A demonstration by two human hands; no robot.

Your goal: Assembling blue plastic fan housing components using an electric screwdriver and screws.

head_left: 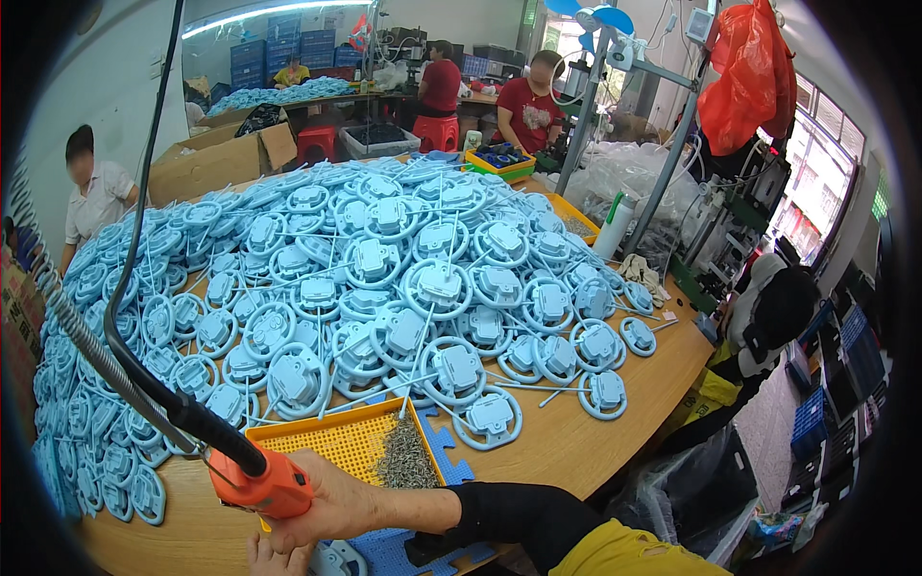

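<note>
My right hand (336, 501) is closed around an orange power screwdriver (259, 485), which hangs from a black cord and a coiled metal spring. Below it, at the lower edge, shows part of my left hand (277, 559); most of its fingers are cut off or hidden. Close to that hand lies a light blue plastic part (342, 559), only partly in view. Just beyond my right hand sits a yellow perforated tray (317, 440) with a heap of small screws (407, 458) at its right side. A blue foam mat (444, 449) lies under the tray.
A big pile of light blue ring-shaped parts with stems (375, 259) covers much of the wooden table (567, 451). A white bottle (615, 226) and metal stand (663, 182) are at the far right. Several people sit around; one (768, 312) is close on the right.
</note>
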